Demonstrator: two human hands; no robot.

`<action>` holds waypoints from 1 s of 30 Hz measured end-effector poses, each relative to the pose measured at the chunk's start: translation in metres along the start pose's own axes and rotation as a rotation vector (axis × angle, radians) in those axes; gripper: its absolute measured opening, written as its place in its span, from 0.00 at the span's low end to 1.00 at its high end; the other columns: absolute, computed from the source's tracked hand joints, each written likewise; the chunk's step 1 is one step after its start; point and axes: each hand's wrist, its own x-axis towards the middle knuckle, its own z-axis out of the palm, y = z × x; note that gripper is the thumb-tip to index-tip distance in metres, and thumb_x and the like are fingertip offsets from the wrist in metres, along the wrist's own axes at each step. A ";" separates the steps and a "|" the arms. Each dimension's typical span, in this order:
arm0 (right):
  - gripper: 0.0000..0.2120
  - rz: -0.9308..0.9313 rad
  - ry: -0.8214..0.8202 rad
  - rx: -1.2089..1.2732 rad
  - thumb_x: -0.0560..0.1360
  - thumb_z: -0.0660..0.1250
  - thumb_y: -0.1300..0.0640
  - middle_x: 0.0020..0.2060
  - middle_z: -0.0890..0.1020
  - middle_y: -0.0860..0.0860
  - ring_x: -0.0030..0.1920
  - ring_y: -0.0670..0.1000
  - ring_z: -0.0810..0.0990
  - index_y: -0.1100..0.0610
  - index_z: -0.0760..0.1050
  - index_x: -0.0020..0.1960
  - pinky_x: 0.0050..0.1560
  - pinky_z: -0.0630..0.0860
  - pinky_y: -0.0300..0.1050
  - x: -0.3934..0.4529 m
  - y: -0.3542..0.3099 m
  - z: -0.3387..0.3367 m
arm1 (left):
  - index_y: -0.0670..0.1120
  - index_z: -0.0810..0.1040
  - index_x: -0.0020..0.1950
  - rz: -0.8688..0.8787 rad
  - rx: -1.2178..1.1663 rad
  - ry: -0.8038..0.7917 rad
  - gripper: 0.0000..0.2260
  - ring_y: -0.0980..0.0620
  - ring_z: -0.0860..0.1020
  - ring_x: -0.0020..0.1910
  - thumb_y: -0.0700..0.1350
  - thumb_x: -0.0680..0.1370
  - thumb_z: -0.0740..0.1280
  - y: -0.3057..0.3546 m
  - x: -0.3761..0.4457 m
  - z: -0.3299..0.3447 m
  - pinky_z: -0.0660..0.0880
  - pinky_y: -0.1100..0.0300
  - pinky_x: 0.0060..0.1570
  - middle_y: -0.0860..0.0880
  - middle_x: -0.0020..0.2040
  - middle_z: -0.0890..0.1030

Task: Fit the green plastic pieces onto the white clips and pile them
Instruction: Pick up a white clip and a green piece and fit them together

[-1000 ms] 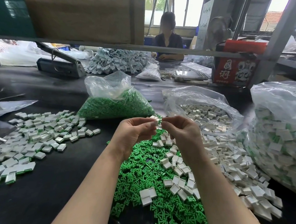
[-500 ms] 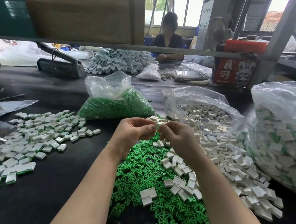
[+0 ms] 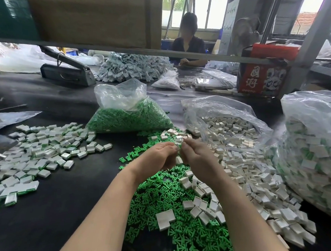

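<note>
— What sits in the grip?

— The left hand [image 3: 157,156] and right hand [image 3: 195,156] meet fingertip to fingertip above the desk [image 3: 62,206], both curled and pinching one small piece [image 3: 179,143] between them. Only a pale sliver with a trace of green shows; its long axis and which way it points cannot be made out, since the fingers cover nearly all of it.

— And around the hands?

— Under the wrists, at 6 o'clock, lies the loose heap of green plastic pieces [image 3: 167,203], lying every way. The white clips [image 3: 254,185] spread from 3 to 5 o'clock, a few strayed onto the green. At 9 o'clock the pile of fitted clips [image 3: 43,150] lies flat, green edges peeking out.

— Further out?

— At 11 o'clock a bag of green pieces [image 3: 130,115], at 1 o'clock an open bag of white clips [image 3: 228,125], and at 3 o'clock a large bag [image 3: 314,150] cut off by the frame edge.
</note>
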 end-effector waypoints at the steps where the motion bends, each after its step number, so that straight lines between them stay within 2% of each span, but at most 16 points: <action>1: 0.15 -0.004 0.001 -0.020 0.82 0.57 0.59 0.29 0.70 0.49 0.31 0.48 0.67 0.57 0.68 0.36 0.37 0.65 0.50 0.000 0.000 0.001 | 0.47 0.69 0.38 0.001 0.000 0.005 0.14 0.55 0.67 0.29 0.41 0.84 0.55 0.000 0.000 0.001 0.66 0.65 0.31 0.53 0.30 0.70; 6: 0.17 0.001 0.042 0.026 0.83 0.55 0.59 0.29 0.73 0.51 0.31 0.50 0.69 0.56 0.68 0.35 0.36 0.68 0.54 -0.002 -0.003 0.011 | 0.44 0.69 0.42 0.017 -0.004 0.039 0.11 0.47 0.65 0.40 0.42 0.84 0.55 0.000 0.000 0.001 0.65 0.51 0.46 0.49 0.35 0.68; 8: 0.18 0.020 0.060 0.059 0.83 0.55 0.59 0.29 0.73 0.53 0.31 0.50 0.70 0.57 0.68 0.35 0.35 0.68 0.53 -0.002 -0.003 0.013 | 0.43 0.70 0.43 0.031 -0.005 0.037 0.10 0.48 0.66 0.39 0.44 0.83 0.56 0.001 0.000 0.001 0.66 0.52 0.45 0.49 0.35 0.69; 11: 0.19 0.052 0.074 0.152 0.83 0.54 0.60 0.29 0.73 0.56 0.30 0.51 0.69 0.58 0.68 0.33 0.35 0.67 0.48 -0.002 -0.002 0.013 | 0.46 0.70 0.40 0.030 0.006 0.029 0.13 0.54 0.68 0.34 0.41 0.84 0.55 0.001 0.001 0.001 0.68 0.58 0.40 0.52 0.33 0.71; 15: 0.20 0.070 0.058 0.241 0.82 0.54 0.63 0.25 0.71 0.52 0.27 0.49 0.68 0.57 0.66 0.32 0.34 0.65 0.47 -0.001 -0.001 0.011 | 0.44 0.68 0.41 0.029 0.026 -0.001 0.12 0.54 0.67 0.33 0.41 0.84 0.55 0.000 0.001 0.001 0.67 0.64 0.35 0.49 0.34 0.69; 19: 0.20 0.063 0.041 0.255 0.82 0.54 0.64 0.24 0.70 0.51 0.27 0.48 0.67 0.56 0.65 0.31 0.32 0.65 0.43 -0.002 0.000 0.009 | 0.47 0.66 0.38 0.032 0.000 -0.014 0.14 0.53 0.64 0.34 0.40 0.84 0.55 0.002 -0.002 0.003 0.65 0.55 0.41 0.51 0.33 0.66; 22: 0.20 0.059 0.033 0.248 0.82 0.54 0.65 0.25 0.70 0.51 0.27 0.47 0.67 0.57 0.65 0.31 0.31 0.65 0.41 -0.003 0.000 0.007 | 0.43 0.68 0.41 0.019 0.012 -0.009 0.12 0.50 0.65 0.37 0.39 0.84 0.55 0.002 -0.003 0.004 0.65 0.50 0.48 0.49 0.34 0.66; 24: 0.20 0.060 0.009 0.247 0.82 0.54 0.65 0.26 0.69 0.52 0.27 0.47 0.66 0.57 0.65 0.32 0.31 0.65 0.42 -0.003 -0.001 0.006 | 0.43 0.68 0.43 0.027 0.031 -0.024 0.10 0.50 0.64 0.36 0.39 0.84 0.55 0.002 -0.004 0.004 0.64 0.50 0.46 0.48 0.35 0.66; 26: 0.19 0.064 -0.008 0.260 0.82 0.54 0.65 0.26 0.68 0.51 0.27 0.47 0.65 0.57 0.64 0.32 0.31 0.64 0.42 -0.003 0.000 0.005 | 0.45 0.67 0.39 0.040 0.041 -0.035 0.13 0.53 0.64 0.34 0.39 0.84 0.55 0.003 -0.004 0.003 0.64 0.53 0.43 0.50 0.34 0.66; 30: 0.19 0.063 -0.021 0.299 0.82 0.54 0.65 0.25 0.66 0.49 0.26 0.44 0.65 0.57 0.63 0.32 0.29 0.64 0.37 -0.002 0.001 0.002 | 0.48 0.66 0.37 0.053 0.007 -0.058 0.13 0.55 0.64 0.34 0.42 0.83 0.56 0.003 -0.004 0.003 0.65 0.56 0.43 0.53 0.32 0.66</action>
